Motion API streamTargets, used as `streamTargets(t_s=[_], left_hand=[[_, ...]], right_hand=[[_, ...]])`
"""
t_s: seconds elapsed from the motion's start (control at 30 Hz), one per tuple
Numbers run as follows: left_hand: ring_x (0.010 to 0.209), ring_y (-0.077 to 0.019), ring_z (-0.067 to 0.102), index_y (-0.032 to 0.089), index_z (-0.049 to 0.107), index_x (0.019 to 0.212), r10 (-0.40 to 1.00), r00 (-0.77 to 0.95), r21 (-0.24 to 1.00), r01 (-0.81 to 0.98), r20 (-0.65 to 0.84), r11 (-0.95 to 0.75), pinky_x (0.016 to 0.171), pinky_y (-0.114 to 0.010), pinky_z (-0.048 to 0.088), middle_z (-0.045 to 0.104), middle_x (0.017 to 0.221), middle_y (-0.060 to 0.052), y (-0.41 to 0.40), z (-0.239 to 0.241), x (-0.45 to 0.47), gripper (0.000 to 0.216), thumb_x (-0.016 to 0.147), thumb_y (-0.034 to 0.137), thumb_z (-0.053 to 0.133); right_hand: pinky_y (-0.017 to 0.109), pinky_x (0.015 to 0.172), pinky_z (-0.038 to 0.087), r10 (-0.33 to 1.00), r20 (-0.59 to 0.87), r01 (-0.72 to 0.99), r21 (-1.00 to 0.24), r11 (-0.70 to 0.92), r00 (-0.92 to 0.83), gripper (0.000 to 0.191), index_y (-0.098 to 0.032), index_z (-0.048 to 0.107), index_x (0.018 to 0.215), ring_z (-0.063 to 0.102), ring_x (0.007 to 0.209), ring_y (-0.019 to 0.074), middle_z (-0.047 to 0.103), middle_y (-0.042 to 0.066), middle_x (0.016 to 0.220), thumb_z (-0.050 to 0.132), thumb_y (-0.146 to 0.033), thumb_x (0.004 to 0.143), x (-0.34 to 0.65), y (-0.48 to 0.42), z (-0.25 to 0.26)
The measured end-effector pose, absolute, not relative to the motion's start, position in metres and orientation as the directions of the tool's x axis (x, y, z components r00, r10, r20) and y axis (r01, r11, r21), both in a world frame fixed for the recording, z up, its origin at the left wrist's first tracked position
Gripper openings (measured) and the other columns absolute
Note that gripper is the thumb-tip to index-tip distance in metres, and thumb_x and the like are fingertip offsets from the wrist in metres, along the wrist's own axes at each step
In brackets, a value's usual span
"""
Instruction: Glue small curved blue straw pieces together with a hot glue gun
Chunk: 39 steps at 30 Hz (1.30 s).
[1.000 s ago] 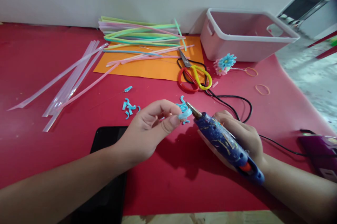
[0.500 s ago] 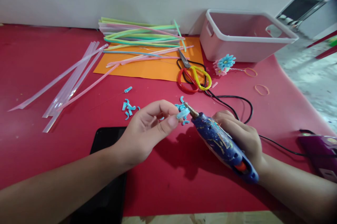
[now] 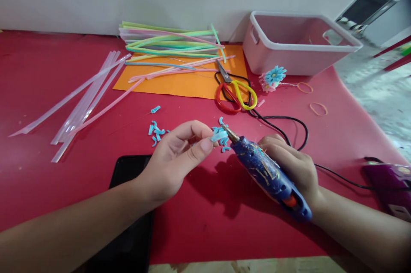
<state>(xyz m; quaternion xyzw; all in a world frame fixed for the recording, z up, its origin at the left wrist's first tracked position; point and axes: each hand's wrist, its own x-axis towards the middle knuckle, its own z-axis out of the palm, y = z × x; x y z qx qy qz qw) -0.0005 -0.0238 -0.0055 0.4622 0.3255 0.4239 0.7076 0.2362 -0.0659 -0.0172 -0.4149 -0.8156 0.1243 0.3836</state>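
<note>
Pinching small curled blue piece [image 3: 218,136] at its left end, thumb against fingertips of left hand [image 3: 173,157]; mid-scene, above red table [image 3: 186,230]. Gripping blue glue gun [image 3: 269,174] in right hand [image 3: 293,161], wrapped round the body from the right; can't tell trigger state, hidden. Aiming nozzle [image 3: 231,133] far and left toward blue piece; can't tell touching from just beside. To do this well, my judgement: rest both wrists on red table for stability, pinch only the left end, stay clear of the tip (likely hot, and near the fingertips). Lay one small bead, not a blob; lift off with a slight twist to break any string. Avoid dripping on loose blue bits [image 3: 224,149] just below, or on black phone-like slab [image 3: 128,234] near left. Watch for snagging black cord [image 3: 307,132], looped to the right of scissors [image 3: 237,95]. Labels: nothing readable on glue gun, scissors or black phone-like slab. Seeing pale patches on purple object [image 3: 387,183] at right edge; too small and soft to read, no brand to report.
</note>
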Motion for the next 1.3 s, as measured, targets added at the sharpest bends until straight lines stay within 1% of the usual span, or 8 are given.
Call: streamTargets(t_s=[0.17, 0.53, 0.7, 0.8, 1.07, 1.2, 1.3], left_hand=[[0.069, -0.0118, 0.044, 0.021, 0.067, 0.081, 0.911, 0.406, 0.926, -0.313, -0.071, 0.211, 0.06, -0.023, 0.035, 0.054, 0.079, 0.0, -0.0237, -0.0041, 0.0007, 0.018, 0.085, 0.037, 0.076], [0.071, -0.0115, 0.045, 0.023, 0.068, 0.083, 0.907, 0.416, 0.924, -0.319, -0.062, 0.209, 0.063, -0.023, 0.036, 0.055, 0.083, 0.0, -0.0241, -0.0055, 0.0005, 0.013, 0.086, 0.033, 0.075], [0.072, -0.0108, 0.044, 0.023, 0.068, 0.085, 0.895, 0.445, 0.93, -0.319, -0.022, 0.181, 0.066, -0.021, 0.037, 0.054, 0.081, 0.001, -0.0239, -0.007, 0.0017, 0.01, 0.09, 0.032, 0.072], [0.071, -0.0106, 0.043, 0.023, 0.067, 0.085, 0.895, 0.447, 0.938, -0.309, -0.001, 0.156, 0.065, -0.022, 0.036, 0.053, 0.08, 0.002, -0.0236, -0.0079, 0.0019, 0.011, 0.091, 0.031, 0.07], [0.074, -0.0096, 0.045, 0.023, 0.065, 0.087, 0.906, 0.419, 0.942, -0.323, 0.052, 0.095, 0.064, -0.021, 0.037, 0.053, 0.085, 0.002, -0.0234, -0.0109, 0.0009, 0.008, 0.093, 0.028, 0.068], [0.073, -0.0092, 0.044, 0.021, 0.062, 0.085, 0.899, 0.431, 0.951, -0.303, 0.084, 0.057, 0.066, -0.021, 0.038, 0.051, 0.083, 0.002, -0.0239, -0.0087, 0.0019, 0.012, 0.095, 0.027, 0.065], [0.071, -0.0085, 0.043, 0.02, 0.06, 0.084, 0.89, 0.449, 0.958, -0.281, 0.08, 0.056, 0.066, -0.02, 0.038, 0.05, 0.082, 0.003, -0.0242, -0.0055, 0.0034, 0.013, 0.096, 0.025, 0.063]], right_hand=[[0.034, 0.061, 0.044, 0.769, 0.527, 0.588, -0.512, 0.627, -0.361, 0.007, -0.023, 0.057, 0.089, 0.053, 0.06, 0.0177, 0.054, 0.001, 0.069, 0.053, -0.019, 0.093, 0.2365, -0.066, -0.0181], [0.033, 0.059, 0.045, 0.757, 0.53, 0.597, -0.484, 0.64, -0.382, 0.007, -0.024, 0.052, 0.088, 0.051, 0.059, 0.0167, 0.053, 0.001, 0.067, 0.052, -0.022, 0.095, 0.2337, -0.0656, -0.0154], [0.033, 0.058, 0.045, 0.764, 0.516, 0.602, -0.486, 0.633, -0.387, 0.008, -0.024, 0.05, 0.087, 0.051, 0.058, 0.017, 0.051, 0.001, 0.067, 0.052, -0.022, 0.095, 0.2339, -0.0651, -0.014], [0.032, 0.058, 0.044, 0.764, 0.519, 0.613, -0.476, 0.631, -0.384, 0.01, -0.024, 0.049, 0.085, 0.052, 0.058, 0.0168, 0.051, 0.0, 0.066, 0.05, -0.021, 0.095, 0.2336, -0.0649, -0.013], [0.032, 0.058, 0.043, 0.766, 0.512, 0.621, -0.469, 0.628, -0.389, 0.013, -0.025, 0.045, 0.084, 0.051, 0.057, 0.017, 0.049, 0.0, 0.065, 0.051, -0.018, 0.093, 0.2326, -0.0646, -0.0112], [0.031, 0.056, 0.042, 0.767, 0.514, 0.628, -0.463, 0.626, -0.385, 0.014, -0.025, 0.044, 0.084, 0.05, 0.056, 0.017, 0.048, -0.001, 0.064, 0.05, -0.018, 0.093, 0.2316, -0.064, -0.0103], [0.032, 0.057, 0.043, 0.773, 0.502, 0.64, -0.456, 0.618, -0.388, 0.011, -0.026, 0.045, 0.086, 0.051, 0.056, 0.0174, 0.051, 0.0, 0.065, 0.05, -0.021, 0.094, 0.2307, -0.0638, -0.0098]])
